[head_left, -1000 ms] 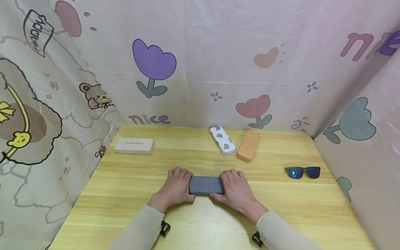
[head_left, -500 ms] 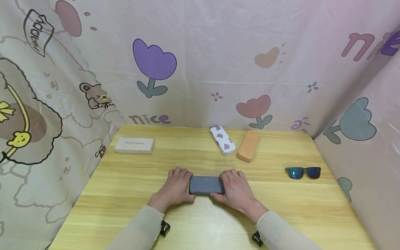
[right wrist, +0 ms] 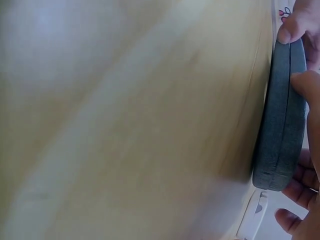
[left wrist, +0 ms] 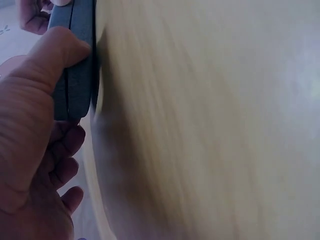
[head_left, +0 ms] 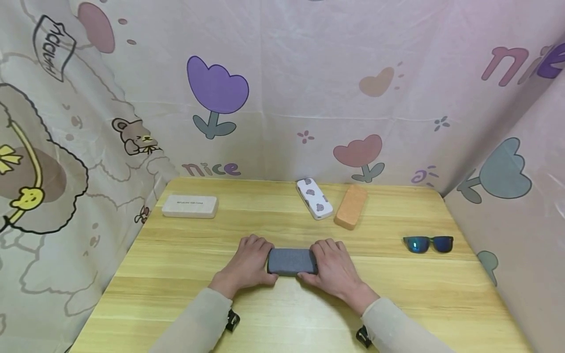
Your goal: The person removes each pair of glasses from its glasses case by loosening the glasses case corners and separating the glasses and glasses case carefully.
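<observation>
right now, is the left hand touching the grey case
Touching: the left wrist view shows the left hand with its thumb lying against the side of the grey case.

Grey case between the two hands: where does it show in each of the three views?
Head: just below centre, the grey case between left hand and right hand.
Left wrist: upper left, the case side-on, partly behind the left hand.
Right wrist: along the right side, the case side-on.
Shared landmark: the wooden tabletop.

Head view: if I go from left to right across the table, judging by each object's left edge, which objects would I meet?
Beige case → grey case → white patterned case → orange case → sunglasses.
</observation>
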Action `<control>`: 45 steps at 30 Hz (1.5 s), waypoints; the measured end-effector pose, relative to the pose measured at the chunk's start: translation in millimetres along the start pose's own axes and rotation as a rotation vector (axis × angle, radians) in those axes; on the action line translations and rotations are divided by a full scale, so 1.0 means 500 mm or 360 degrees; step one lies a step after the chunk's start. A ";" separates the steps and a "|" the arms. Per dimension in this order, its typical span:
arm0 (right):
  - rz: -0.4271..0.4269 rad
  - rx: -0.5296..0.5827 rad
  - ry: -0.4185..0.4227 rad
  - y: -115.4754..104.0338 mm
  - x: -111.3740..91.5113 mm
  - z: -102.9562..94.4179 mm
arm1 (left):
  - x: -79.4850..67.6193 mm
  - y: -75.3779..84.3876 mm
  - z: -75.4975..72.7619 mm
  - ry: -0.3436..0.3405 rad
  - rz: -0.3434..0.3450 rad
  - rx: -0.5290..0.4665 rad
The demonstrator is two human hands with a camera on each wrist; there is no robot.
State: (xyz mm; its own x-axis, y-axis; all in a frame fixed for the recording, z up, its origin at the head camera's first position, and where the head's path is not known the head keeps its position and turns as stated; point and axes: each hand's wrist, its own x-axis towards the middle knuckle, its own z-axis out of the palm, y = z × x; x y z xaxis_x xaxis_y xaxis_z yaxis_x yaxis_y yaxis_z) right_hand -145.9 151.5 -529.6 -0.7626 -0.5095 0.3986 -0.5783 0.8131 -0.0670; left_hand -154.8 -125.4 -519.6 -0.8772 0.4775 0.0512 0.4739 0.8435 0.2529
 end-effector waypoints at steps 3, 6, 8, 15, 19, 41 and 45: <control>-0.0007 -0.0006 0.0005 0.002 0.002 0.000 | 0.001 0.001 0.004 0.0011 -0.0001 0.0041; -0.0005 -0.0008 -0.0001 0.003 0.003 -0.001 | 0.002 0.001 0.006 0.0012 -0.0009 0.0058; -0.0006 -0.0009 -0.0011 0.004 0.004 -0.001 | 0.001 0.002 0.006 0.0009 -0.0014 0.0063; -0.0010 -0.0019 -0.0035 0.007 0.009 -0.004 | 0.000 0.004 0.005 0.0007 -0.0028 0.0054; -0.0012 -0.0018 -0.0048 0.009 0.011 -0.005 | 0.001 0.003 0.005 0.0011 -0.0030 0.0043; -0.0010 0.0034 -0.0132 0.018 0.020 -0.008 | 0.004 -0.002 0.012 -0.0013 -0.0026 -0.0003; 0.0005 0.0070 -0.0160 0.024 0.031 -0.012 | 0.006 -0.003 0.008 -0.0024 -0.0028 -0.0050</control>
State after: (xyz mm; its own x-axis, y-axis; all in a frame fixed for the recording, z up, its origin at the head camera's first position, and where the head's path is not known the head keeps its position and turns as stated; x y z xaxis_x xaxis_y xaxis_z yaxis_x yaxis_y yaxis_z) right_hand -162.9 154.8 -518.6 -0.7882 -0.5345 0.3049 -0.5864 0.8026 -0.1089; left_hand -157.6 -124.1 -523.9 -0.8840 0.4663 0.0321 0.4554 0.8438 0.2839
